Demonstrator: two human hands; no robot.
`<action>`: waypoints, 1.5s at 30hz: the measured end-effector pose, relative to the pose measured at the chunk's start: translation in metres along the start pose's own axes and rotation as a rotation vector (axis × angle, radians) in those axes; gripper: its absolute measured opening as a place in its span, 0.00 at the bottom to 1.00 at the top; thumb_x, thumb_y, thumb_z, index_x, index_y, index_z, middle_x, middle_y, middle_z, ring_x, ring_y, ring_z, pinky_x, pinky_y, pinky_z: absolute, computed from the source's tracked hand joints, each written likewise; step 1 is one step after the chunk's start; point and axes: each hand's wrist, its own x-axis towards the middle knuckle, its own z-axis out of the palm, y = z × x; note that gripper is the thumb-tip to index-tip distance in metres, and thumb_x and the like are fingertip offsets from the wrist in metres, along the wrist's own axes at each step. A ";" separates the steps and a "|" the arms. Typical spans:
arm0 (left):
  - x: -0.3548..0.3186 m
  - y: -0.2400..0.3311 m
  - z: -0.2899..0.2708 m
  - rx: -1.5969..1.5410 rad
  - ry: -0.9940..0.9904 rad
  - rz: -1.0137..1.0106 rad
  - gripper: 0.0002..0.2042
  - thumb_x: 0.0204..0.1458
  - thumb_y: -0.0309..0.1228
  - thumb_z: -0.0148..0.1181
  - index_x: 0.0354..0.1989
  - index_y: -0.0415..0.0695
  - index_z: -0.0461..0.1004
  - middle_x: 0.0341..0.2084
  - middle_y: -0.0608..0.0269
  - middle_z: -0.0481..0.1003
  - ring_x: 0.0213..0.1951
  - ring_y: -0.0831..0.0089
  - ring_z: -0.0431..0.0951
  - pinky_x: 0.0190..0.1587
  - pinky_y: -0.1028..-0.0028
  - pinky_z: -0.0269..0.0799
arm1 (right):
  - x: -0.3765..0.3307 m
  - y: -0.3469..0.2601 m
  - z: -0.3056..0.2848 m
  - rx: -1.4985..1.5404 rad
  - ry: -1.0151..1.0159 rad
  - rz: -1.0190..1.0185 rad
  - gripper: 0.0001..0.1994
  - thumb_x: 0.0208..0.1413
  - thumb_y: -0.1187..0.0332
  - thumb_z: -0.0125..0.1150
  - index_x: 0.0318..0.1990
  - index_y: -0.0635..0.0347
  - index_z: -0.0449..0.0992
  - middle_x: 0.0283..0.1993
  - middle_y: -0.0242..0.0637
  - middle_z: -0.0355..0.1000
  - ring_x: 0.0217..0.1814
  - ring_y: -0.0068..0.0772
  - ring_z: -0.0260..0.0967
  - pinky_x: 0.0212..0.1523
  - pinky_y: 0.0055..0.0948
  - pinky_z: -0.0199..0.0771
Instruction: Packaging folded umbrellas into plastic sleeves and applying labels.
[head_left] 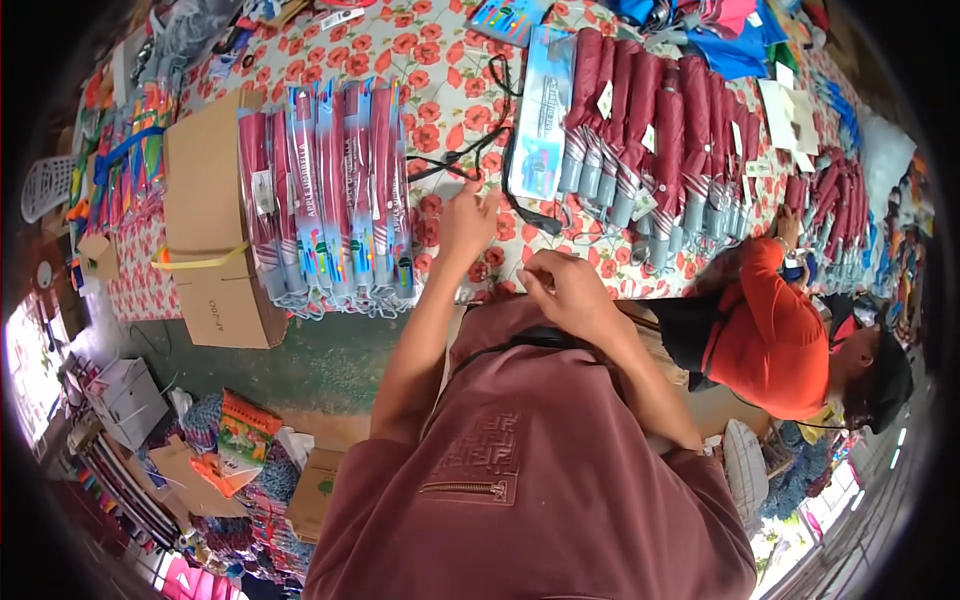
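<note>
Ok, your left hand [468, 215] is up over the floral tablecloth [420, 50], fingers loosely spread, palm empty as far as I can see. It hovers just beside the loose black cords [455, 160], fingertips near the closest loop, prob not touching. Your right hand [562, 285] sits lower, near the table edge and close to your chest, fingers curled in w/ the tips bunched together. Can't tell if anything's pinched in there; too small to see.

The cords lie on the cloth between two lots of stock. To the left are the sleeved folding umbrellas [330, 190], laid side by side w/ their far ends over a cardboard box [205, 190] that has a yellow band [200, 262] round it. To the right is a flat blue printed sleeve [543, 110], then a long row of bare maroon folding umbrellas [650, 130].

My read: you're at the pick-up stage, left hand going for a cord, right hand standing by. The grab wants a clean pinch on one strand only, since they lie tangled and overlap each other.

Mind the co-worker in the orange-red shirt [770, 340] on your right, bent over the far umbrella row. Their hand [788, 225] is well apart from yours.
</note>
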 end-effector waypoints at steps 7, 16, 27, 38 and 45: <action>0.044 0.026 0.058 0.235 0.069 0.006 0.14 0.58 0.38 0.61 0.38 0.37 0.77 0.22 0.51 0.80 0.25 0.46 0.77 0.31 0.55 0.73 | -0.004 0.016 0.004 0.032 0.038 0.032 0.05 0.57 0.72 0.60 0.37 0.66 0.77 0.31 0.40 0.76 0.26 0.36 0.67 0.31 0.32 0.69; 0.062 0.030 0.044 0.426 -0.141 0.052 0.08 0.55 0.28 0.61 0.39 0.38 0.80 0.26 0.48 0.80 0.29 0.43 0.80 0.35 0.51 0.75 | 0.021 0.026 -0.011 0.126 0.118 0.190 0.05 0.58 0.73 0.60 0.38 0.64 0.78 0.31 0.39 0.77 0.27 0.37 0.69 0.32 0.32 0.70; 0.071 0.050 0.011 0.041 -0.174 -0.084 0.09 0.57 0.25 0.59 0.45 0.38 0.80 0.38 0.54 0.80 0.31 0.63 0.80 0.34 0.63 0.78 | 0.133 0.102 0.001 -0.468 0.554 0.456 0.19 0.55 0.70 0.62 0.52 0.70 0.69 0.35 0.54 0.79 0.31 0.60 0.78 0.31 0.51 0.76; 0.088 0.050 0.008 -1.080 -0.685 -0.400 0.16 0.63 0.25 0.57 0.57 0.33 0.70 0.46 0.54 0.78 0.39 0.67 0.81 0.46 0.64 0.82 | 0.153 0.110 -0.004 -0.419 0.451 0.490 0.19 0.54 0.64 0.62 0.43 0.72 0.68 0.32 0.53 0.77 0.30 0.55 0.77 0.33 0.45 0.78; 0.067 0.088 -0.049 -1.550 -0.704 -0.084 0.12 0.65 0.23 0.54 0.55 0.34 0.72 0.47 0.54 0.78 0.43 0.65 0.81 0.51 0.57 0.82 | 0.085 0.057 -0.047 0.448 0.548 0.488 0.13 0.58 0.63 0.62 0.39 0.66 0.74 0.25 0.38 0.73 0.26 0.31 0.66 0.29 0.27 0.68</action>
